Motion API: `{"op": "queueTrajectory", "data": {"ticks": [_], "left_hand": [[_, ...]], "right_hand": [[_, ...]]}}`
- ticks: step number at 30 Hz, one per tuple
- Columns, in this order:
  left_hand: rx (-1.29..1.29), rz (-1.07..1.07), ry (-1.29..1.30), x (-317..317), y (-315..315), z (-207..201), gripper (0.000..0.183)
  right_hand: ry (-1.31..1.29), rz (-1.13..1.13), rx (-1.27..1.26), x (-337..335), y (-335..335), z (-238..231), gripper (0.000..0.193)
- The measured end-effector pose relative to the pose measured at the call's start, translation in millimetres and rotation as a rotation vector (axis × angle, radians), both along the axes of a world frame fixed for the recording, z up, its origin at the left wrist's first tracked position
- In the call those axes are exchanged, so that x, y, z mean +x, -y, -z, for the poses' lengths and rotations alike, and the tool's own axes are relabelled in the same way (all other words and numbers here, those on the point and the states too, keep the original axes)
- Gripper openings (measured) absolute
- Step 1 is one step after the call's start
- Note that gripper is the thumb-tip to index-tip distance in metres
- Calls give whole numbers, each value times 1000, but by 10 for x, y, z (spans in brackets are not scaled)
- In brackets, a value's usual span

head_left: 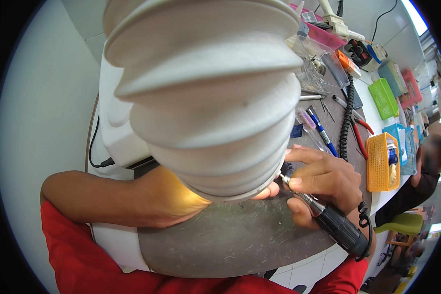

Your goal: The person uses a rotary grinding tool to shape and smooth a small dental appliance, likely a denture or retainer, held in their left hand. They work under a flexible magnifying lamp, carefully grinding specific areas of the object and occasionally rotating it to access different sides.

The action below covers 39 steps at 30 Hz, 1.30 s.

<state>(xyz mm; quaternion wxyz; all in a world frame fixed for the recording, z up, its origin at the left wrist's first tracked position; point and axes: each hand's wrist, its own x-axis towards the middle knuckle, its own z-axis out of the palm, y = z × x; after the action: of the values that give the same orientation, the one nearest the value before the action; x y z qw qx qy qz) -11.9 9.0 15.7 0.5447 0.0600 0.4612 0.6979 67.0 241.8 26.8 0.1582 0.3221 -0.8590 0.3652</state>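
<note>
A black rotary handpiece [339, 226] with a coiled cord and a metal front end is gripped in my right hand [323, 179]. My thumb and fingers close around its metal nose, whose tip points left toward my left fingertips. A wide white ribbed hose [210, 112] hangs in front of me and hides most of my left hand [188, 198]. Only the lit wrist side and a few curled fingertips show, beside the handpiece's tip. Whatever those fingers hold is behind the hose. Both hands are low over the grey work mat [220, 240].
Right of the hose lie a blue pen [322, 131], a purple-bristled brush [306, 120] and red-handled pliers [360, 134]. A black coiled cord [348, 112] runs past them. An orange basket [381, 161] and a green basket [383, 99] line the right side. A white machine [122, 132] stands left. Another person [411, 181] sits far right.
</note>
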Motion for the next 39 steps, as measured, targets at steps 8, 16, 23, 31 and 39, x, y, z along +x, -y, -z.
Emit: {"op": "queueTrajectory", "data": {"ticks": [8, 16, 23, 31, 39], "left_hand": [[131, 9, -125, 1, 72, 268, 41], [101, 8, -250, 26, 89, 361, 41], [70, -18, -199, 31, 127, 384, 40], [208, -24, -115, 36, 39, 170, 30], [67, 2, -329, 49, 46, 166, 28]], "right_hand": [[-22, 12, -2, 0, 18, 33, 28], [-29, 13, 0, 6, 6, 22, 28], [-52, 10, 7, -13, 0, 33, 28], [1, -11, -68, 14, -8, 56, 28], [-6, -47, -29, 6, 28, 28, 27]]}}
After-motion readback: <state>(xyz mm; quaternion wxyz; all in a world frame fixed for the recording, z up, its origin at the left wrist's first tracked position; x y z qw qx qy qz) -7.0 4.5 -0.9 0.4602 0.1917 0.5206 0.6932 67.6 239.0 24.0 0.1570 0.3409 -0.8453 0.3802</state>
